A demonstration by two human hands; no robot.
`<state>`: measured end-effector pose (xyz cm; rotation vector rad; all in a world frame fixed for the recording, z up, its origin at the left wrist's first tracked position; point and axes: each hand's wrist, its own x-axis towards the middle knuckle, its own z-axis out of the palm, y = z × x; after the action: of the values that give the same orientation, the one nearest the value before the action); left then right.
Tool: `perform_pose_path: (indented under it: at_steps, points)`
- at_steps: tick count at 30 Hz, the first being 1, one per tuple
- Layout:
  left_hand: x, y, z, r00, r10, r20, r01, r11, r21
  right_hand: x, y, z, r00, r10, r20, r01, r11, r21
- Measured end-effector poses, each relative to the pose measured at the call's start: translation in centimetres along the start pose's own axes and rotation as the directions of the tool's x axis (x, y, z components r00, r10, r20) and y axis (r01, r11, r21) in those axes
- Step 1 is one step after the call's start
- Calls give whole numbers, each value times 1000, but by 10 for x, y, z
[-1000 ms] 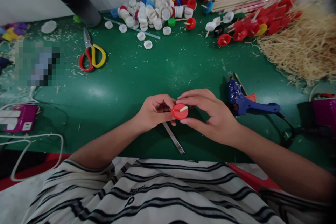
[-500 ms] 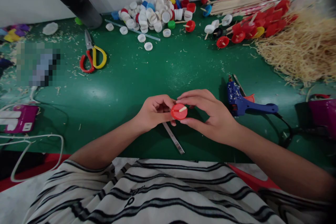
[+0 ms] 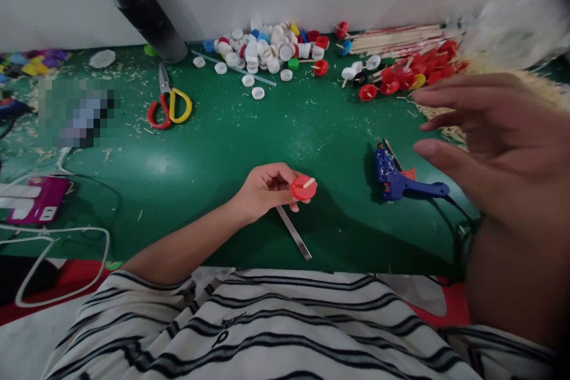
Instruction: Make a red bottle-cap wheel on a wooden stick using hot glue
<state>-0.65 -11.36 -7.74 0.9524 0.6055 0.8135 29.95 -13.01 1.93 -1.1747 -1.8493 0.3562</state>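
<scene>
My left hand (image 3: 265,190) rests low over the green table (image 3: 222,142) near its front edge, fingers closed round a red bottle cap (image 3: 303,189) with a short wooden stick poking out of its middle. My right hand (image 3: 499,136) is raised close to the camera at the right, blurred, fingers stretched out and holding nothing. A blue glue gun (image 3: 396,178) lies on the table between the two hands. A thin metal strip (image 3: 294,233) lies just below the left hand.
A heap of white and coloured bottle caps (image 3: 267,50) sits at the back. Red caps with sticks (image 3: 401,77), long wooden sticks (image 3: 396,38) and straw-like shavings (image 3: 449,124) are at the back right. Red-and-yellow scissors (image 3: 169,104), a black cylinder (image 3: 138,3) and a purple power strip (image 3: 31,202) are at the left.
My right hand has let go of the red cap and lifted up and to the right, close to the camera. The left hand still holds the cap. The view has tilted up slightly.
</scene>
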Motion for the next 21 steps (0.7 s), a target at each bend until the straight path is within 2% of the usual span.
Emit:
perform_pose_path:
  at_steps: [2,4,6,8,10,12,15,21]
  points:
    - [-1,0,0,1000,-2,2,2,1000,14,-6,6,-19,997,-13,82,30,976,-215]
    - [-1,1,0,1000,12,13,-12,1000,12,-17,19,-34,978,-39,205,121,906,-407]
    - [-1,1,2,1000,26,17,-26,1000,4,-34,36,-44,935,-3,354,192,846,-497]
    - [-1,2,3,1000,23,16,-23,1000,-4,-53,53,-48,896,78,437,204,802,-561]
    - [0,1,4,1000,8,7,-8,1000,-9,-70,66,-46,834,187,518,207,765,-610]
    - [0,1,4,1000,-3,-3,3,1000,-11,-81,73,-40,821,229,522,201,741,-641]
    - [1,0,3,1000,-5,-7,5,1000,-14,-86,73,-29,831,228,508,220,703,-676]
    - [0,5,2,1000,17,-1,-17,1000,-9,-68,48,-11,827,290,482,276,538,-796]
